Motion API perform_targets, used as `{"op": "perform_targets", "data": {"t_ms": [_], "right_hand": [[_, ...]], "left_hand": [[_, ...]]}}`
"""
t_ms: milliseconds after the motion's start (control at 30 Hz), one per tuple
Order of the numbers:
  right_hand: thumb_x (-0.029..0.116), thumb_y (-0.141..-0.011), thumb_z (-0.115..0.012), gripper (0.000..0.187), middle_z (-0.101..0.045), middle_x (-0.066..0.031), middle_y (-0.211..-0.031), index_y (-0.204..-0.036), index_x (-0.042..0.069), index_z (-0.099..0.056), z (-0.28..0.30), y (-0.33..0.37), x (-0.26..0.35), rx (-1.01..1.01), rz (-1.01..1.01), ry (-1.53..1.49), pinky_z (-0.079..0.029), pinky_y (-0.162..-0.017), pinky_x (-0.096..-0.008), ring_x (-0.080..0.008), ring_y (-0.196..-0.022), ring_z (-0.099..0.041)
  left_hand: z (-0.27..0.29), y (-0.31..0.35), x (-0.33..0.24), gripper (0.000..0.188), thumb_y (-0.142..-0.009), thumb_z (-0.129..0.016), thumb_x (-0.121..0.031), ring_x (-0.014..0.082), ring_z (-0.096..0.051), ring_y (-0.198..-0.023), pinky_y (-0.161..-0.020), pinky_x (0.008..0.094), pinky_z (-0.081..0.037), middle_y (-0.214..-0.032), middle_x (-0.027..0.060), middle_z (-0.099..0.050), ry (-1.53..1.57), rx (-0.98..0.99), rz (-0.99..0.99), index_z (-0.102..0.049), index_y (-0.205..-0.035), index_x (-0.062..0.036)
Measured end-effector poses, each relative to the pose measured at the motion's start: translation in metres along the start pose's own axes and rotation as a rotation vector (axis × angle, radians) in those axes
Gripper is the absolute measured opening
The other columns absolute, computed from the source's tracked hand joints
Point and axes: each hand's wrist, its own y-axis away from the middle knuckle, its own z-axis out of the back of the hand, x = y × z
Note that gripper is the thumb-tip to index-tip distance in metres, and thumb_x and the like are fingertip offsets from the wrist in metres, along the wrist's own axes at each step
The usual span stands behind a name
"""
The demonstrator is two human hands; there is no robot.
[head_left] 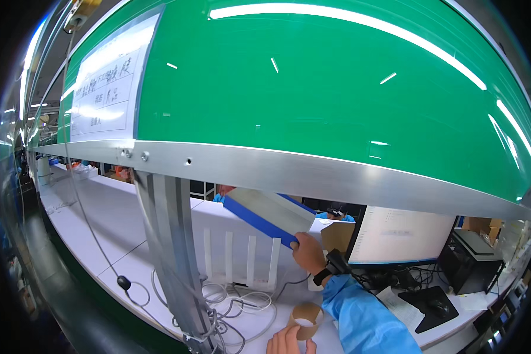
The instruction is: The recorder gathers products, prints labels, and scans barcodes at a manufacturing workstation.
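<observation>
My right hand (310, 257), reaching up from the lower right in a light-blue sleeve with a dark band at the wrist, grips the near corner of a shallow blue box part (258, 224). Its inside is pale grey; it is raised and tilted, and its far top edge goes behind the metal rail. At the bottom edge, my left hand (290, 341) has its fingers and thumb closed about the near rim of a brown tape roll (308, 311). The palm is cut off by the frame. A white router (237, 282) with several upright antennas stands behind the roll.
White and grey cables (233, 312) lie tangled beside a metal post (174, 253). Overhead, a metal rail (312, 168) crosses beneath a green panel (312, 88). To the right are a monitor (401, 236), a mouse on a black pad (435, 305) and a black machine (471, 259).
</observation>
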Motion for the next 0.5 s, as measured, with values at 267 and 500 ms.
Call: {"op": "perform_targets", "data": {"t_ms": [267, 500], "right_hand": [[0.011, -0.083, -0.065, 0.017, -0.065, -0.0219, -0.093, -0.096, 0.000, -0.064, 0.053, 0.002, 0.028, -0.094, -0.010, -0.141, -0.049, -0.075, -0.0499, -0.0446, -0.088, -0.061], [0.014, -0.085, -0.065, 0.020, -0.065, -0.0238, -0.095, -0.098, 0.000, -0.063, 0.117, 0.044, 0.035, -0.079, -0.007, -0.134, -0.049, -0.077, -0.0492, -0.0447, -0.092, -0.061]], "left_hand": [[0.005, -0.005, -0.004, 0.044, -0.077, -0.069, -0.015, 0.0369, -0.059, -0.092, -0.079, 0.0456, -0.047, -0.101, 0.0172, -0.061, -0.057, -0.023, 0.005, -0.056, -0.117, -0.0032], [0.000, 0.001, -0.001, 0.041, -0.080, -0.066, -0.017, 0.0373, -0.059, -0.090, -0.078, 0.0462, -0.046, -0.099, 0.0171, -0.060, -0.063, -0.029, -0.008, -0.056, -0.117, -0.0036]]}}
